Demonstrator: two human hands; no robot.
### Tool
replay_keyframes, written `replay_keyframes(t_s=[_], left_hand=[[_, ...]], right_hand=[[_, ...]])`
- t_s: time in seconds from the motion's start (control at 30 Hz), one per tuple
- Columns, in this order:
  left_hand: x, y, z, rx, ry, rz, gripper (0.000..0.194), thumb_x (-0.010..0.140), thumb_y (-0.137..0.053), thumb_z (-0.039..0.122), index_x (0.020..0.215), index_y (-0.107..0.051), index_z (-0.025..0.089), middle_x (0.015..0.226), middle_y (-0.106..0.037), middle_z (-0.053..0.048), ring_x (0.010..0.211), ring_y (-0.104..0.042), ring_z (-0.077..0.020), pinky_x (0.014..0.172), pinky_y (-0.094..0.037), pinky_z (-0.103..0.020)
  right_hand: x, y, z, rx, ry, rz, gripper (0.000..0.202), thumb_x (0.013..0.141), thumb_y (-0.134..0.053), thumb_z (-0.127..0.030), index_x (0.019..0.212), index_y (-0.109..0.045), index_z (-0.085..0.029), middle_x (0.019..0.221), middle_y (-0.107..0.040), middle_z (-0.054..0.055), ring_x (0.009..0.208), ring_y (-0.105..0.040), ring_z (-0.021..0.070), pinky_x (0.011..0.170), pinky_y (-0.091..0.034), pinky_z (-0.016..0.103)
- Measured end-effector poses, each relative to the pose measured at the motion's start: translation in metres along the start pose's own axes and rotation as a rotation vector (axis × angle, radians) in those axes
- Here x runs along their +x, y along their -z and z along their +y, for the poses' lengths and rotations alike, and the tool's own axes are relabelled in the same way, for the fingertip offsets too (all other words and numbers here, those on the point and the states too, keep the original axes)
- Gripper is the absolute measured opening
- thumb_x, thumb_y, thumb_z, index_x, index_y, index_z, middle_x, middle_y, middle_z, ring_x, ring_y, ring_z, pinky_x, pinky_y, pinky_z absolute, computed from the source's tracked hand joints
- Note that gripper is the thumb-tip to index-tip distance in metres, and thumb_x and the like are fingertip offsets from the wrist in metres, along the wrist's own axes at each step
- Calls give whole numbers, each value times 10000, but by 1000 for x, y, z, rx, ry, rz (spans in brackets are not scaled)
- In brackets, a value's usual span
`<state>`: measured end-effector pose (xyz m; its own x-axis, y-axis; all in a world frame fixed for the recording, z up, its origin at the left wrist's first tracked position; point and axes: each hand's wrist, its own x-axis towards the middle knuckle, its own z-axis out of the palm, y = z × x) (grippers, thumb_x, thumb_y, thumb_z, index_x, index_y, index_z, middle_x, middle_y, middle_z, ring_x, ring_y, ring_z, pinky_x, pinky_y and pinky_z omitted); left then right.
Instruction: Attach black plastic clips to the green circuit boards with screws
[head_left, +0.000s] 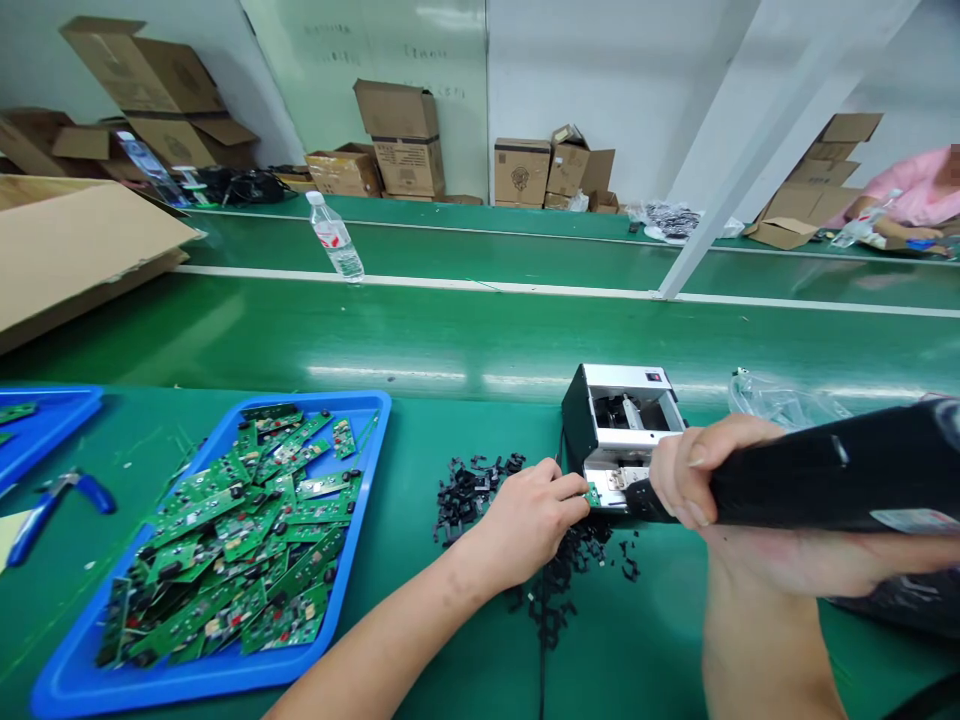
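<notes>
My left hand (534, 515) is closed, with thumb and fingers pinching a small green circuit board (592, 495) at the front of a black-and-silver machine (628, 378). My right hand (701, 475) wraps around a thick black handheld tool (817, 465) of a kind I cannot make out. Its narrow dark tip points left, close to the machine's front and the board. Small black plastic pieces (469, 495) lie heaped beside and below my left hand. To the left, a blue tray (367, 490) holds many green circuit boards (255, 520).
Blue-handled pliers (56, 500) lie at the left near another blue tray (56, 400). A water bottle (335, 237) stands behind, by a white rail. Clear plastic bags (784, 400) lie behind the tool. Cardboard boxes (521, 172) line the wall; a person in pink (911, 190) sits far right.
</notes>
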<state>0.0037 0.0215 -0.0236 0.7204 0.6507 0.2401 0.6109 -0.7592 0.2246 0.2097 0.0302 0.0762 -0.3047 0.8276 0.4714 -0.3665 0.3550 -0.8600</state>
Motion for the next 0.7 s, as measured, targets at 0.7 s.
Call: replay_keyframes(t_s=[0.7], left_hand=[[0, 1, 2, -18, 13, -20, 218, 1032, -443, 171, 1026, -657, 210, 1191, -661, -19, 892, -507, -201, 788, -478, -339]], right_hand=[[9, -7, 13, 21, 39, -43, 916, 689, -349, -995, 968, -766, -229, 520, -579, 10, 377, -456, 143, 390, -353, 289]])
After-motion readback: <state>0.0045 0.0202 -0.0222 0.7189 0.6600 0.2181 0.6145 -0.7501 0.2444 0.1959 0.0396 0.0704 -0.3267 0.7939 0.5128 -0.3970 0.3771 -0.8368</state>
